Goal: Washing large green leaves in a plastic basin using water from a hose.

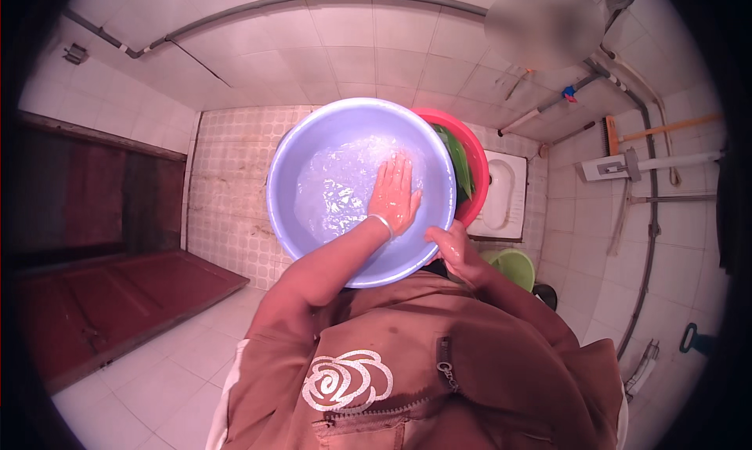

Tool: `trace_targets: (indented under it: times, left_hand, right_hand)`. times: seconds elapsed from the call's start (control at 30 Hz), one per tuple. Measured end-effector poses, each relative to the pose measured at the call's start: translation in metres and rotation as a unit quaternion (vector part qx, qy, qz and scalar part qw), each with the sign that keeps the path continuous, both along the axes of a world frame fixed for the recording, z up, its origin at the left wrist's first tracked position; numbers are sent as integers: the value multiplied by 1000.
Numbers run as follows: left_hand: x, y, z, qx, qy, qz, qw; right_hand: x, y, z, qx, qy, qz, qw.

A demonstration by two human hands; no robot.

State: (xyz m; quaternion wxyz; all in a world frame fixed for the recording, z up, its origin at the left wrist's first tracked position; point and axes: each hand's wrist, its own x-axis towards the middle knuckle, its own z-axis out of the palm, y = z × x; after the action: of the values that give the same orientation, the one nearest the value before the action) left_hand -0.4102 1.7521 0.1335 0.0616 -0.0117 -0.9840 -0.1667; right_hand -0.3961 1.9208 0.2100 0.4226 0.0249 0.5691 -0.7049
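A round light-purple plastic basin (283, 195) is in front of me with moving, rippled water (337, 187) in it. My left hand (395, 193), a pale bracelet at its wrist, is inside the basin near its right side. It is wet, with the fingers stretched out and the palm facing down. At the basin's lower right, my right hand (457, 252) grips the rim, thumb on top; the other fingers are partly hidden. Partly behind the purple basin sits a red basin (479, 162) holding long green leaves (457, 164).
A white squat toilet (509, 195) lies beyond the red basin. Near my right arm stands a light-green tub (515, 268). Pipes and long-handled brushes (611, 137) line the right wall. To the left, a dark red door (125, 317) stands open over the tiled floor.
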Motion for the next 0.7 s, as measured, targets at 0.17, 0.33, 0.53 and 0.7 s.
trace_targets:
  times: [0.17,0.33,0.53,0.7]
  left_hand:
    - [14,-28,15,51,-15,-70,996]
    - [2,-13,5,138,109,34,984]
    - [1,-27,9,232,37,-132,963]
    - [-7,-24,25,101,94,-7,990]
  right_hand:
    - [11,-8,6,6,-71,-34,997]
    - [1,-5,-6,18,14,-3,1000]
    - [-12,-3,1,45,-16,11,999]
    - [-11,-9,8,48,7,-13,999]
